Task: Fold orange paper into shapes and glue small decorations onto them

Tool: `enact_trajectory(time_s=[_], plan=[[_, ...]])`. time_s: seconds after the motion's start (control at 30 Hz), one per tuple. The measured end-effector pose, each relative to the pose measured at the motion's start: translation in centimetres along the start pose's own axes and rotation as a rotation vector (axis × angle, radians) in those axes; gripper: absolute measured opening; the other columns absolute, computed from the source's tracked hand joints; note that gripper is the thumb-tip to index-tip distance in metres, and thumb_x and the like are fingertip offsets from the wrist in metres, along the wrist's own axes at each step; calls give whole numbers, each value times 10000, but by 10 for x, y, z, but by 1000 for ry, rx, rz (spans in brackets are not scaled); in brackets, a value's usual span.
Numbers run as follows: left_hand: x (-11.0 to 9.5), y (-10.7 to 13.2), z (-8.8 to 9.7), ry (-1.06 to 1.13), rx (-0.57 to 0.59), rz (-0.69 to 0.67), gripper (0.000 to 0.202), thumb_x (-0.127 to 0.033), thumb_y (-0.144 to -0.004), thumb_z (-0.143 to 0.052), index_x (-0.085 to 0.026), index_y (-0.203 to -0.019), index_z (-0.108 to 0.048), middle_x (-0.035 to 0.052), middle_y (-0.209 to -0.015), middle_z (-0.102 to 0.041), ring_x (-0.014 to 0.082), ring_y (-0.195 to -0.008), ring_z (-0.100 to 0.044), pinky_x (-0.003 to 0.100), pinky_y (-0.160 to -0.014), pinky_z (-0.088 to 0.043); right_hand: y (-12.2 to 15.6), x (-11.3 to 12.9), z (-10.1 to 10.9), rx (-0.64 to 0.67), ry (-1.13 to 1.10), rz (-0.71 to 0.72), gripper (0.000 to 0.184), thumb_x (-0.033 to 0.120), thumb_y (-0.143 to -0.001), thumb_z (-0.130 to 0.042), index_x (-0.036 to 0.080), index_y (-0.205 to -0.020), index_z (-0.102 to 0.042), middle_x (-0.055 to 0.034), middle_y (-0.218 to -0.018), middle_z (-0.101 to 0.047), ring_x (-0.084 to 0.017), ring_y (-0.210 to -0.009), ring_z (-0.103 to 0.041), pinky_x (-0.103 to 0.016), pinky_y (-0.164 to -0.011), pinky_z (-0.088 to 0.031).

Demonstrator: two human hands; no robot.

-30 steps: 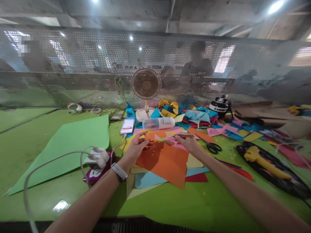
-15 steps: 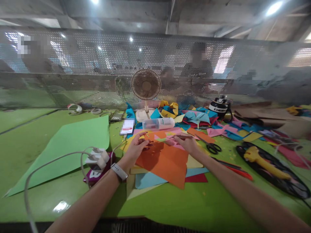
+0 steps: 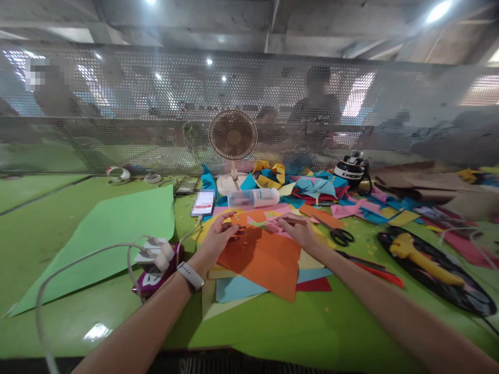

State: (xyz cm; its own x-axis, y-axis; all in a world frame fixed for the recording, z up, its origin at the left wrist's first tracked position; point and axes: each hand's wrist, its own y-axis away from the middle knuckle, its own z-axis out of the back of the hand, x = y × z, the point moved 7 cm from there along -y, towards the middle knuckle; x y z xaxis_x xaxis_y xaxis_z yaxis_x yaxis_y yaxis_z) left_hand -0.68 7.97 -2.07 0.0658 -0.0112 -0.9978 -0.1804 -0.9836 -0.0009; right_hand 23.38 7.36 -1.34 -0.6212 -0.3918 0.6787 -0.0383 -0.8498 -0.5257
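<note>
My left hand [image 3: 219, 234] rests at the left of the orange sheet [image 3: 268, 259], its fingers curved and apart with nothing visible between them. In my right hand [image 3: 301, 235] is a slim, brownish pen-like tool [image 3: 298, 222], gripped close to the fingertips; its exact kind is unclear. Small light-green paper pieces [image 3: 257, 224] lie on pink and orange paper just left of those fingertips. Under the orange sheet are light-blue paper [image 3: 237, 290], dark-red paper [image 3: 317, 284] and yellow sheets. A clear bottle [image 3: 253, 197] with a white label lies on its side beyond my hands.
Black-handled scissors [image 3: 341, 236] and a red-and-black tool [image 3: 380, 272] lie right. A yellow glue gun [image 3: 427, 259] sits on a black tray [image 3: 477, 298]. Left are a plug adapter [image 3: 156, 254] with cables, a phone [image 3: 203, 202] and green paper [image 3: 117, 228]. A fan [image 3: 233, 136] stands behind.
The right fingertips and the tool have shifted very slightly over the paper. My left hand stays in the same pose; the whole view has drifted a little.
</note>
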Motion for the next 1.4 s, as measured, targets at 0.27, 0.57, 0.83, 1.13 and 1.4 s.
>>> enact_trajectory(time_s=[0.27,0.57,0.83,1.13,1.4], plan=[[0,0,0,-3,4,7,436,-236,-764,-651,-212,-1168,-491,23,-853,-685,163,-779,-681,231,-645,-502,0,-11,0,14,-50,-112,220,352,-801,-559,197,-772,-712,-58,-810,-738,-210,-739,-684,-278,-633,-531],[1,0,0,9,8,-1,450,-230,-761,-651,-192,-1178,-486,24,-836,-678,168,-790,-676,247,-664,-506,-2,-20,-7,21,-151,-140,245,368,-808,-535,177,-810,-689,-66,-831,-730,-200,-726,-683,-291,-623,-544],[-3,3,-2,25,4,6,453,-228,-758,-661,-193,-1176,-490,24,-846,-678,162,-779,-676,248,-665,-498,0,-10,-3,7,-246,-135,284,429,-823,-548,176,-813,-677,-68,-842,-725,-205,-760,-692,-292,-642,-567],[-3,5,-6,35,34,-32,436,-216,-748,-667,-197,-1146,-490,-38,-683,-624,150,-733,-666,239,-655,-480,-1,16,19,-52,-400,-106,349,461,-816,-593,141,-928,-674,-100,-867,-730,-231,-809,-702,-368,-735,-581],[-7,18,-27,39,158,-18,486,-206,-773,-653,-184,-1216,-453,-14,-752,-612,141,-729,-644,278,-702,-510,29,75,6,83,-567,-111,228,382,-799,-655,168,-870,-689,-64,-808,-738,-211,-763,-712,-328,-700,-599]])
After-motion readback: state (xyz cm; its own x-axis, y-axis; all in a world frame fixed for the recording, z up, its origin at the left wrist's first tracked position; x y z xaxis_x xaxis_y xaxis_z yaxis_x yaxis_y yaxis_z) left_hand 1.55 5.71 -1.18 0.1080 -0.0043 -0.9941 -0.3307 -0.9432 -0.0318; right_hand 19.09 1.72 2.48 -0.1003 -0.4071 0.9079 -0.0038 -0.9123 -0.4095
